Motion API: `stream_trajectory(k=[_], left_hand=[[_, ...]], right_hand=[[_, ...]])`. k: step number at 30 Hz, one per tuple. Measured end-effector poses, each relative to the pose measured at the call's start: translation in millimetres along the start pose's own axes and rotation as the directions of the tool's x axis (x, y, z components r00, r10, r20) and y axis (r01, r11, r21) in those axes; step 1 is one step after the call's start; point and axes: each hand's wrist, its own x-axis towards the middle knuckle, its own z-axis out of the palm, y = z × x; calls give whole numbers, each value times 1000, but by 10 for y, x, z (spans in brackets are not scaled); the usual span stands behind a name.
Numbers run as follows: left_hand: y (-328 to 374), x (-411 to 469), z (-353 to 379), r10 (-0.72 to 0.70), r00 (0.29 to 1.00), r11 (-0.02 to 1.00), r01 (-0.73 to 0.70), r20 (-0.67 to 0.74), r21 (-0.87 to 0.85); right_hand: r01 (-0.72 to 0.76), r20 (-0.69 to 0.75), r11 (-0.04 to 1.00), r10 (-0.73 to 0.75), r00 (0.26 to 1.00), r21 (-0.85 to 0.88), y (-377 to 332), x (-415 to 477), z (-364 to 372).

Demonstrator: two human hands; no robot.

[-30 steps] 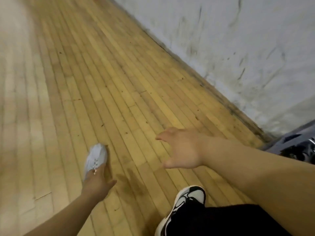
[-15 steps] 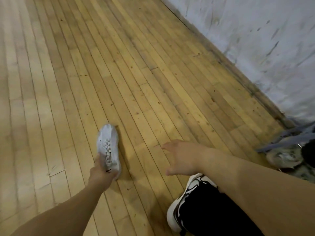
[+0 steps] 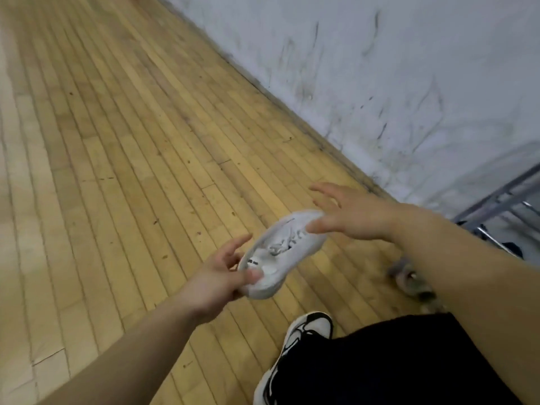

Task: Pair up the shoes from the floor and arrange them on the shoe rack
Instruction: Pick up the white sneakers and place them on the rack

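Soft, even light is falling on the wooden floor (image 3: 122,147), glaring pale along the left edge of the frame, while motion blur is smearing the scuffed wall (image 3: 394,83) at upper right.

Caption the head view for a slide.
Left hand grips a white sneaker by the heel; open right hand at its toe.

Wooden plank floor (image 3: 117,141) with black-and-white sneaker (image 3: 309,331) and grey shoe (image 3: 407,274)
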Motion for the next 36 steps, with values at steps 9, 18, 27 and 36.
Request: stream_trajectory(k=[9,18,27,36], left_hand=[[1604,-398,2254,226,732,945,-326,643,40],[956,-1302,5160,-235,133,615,-747,963,253],[-1046,-2594,6858,-432,-149,88,-989,889,-123],[-1792,-2174,7381,-462,153,89,-972,874,217]], right_hand=[[-281,-516,950,173,839,-138,1422,-2917,-576],[-374,-766,791,590,256,485,2219,-5790,1166],[-146,-349,332,931,-108,932,2813,-6989,3539],[-348,394,-443,896,-205,826,3545,-6858,6296]])
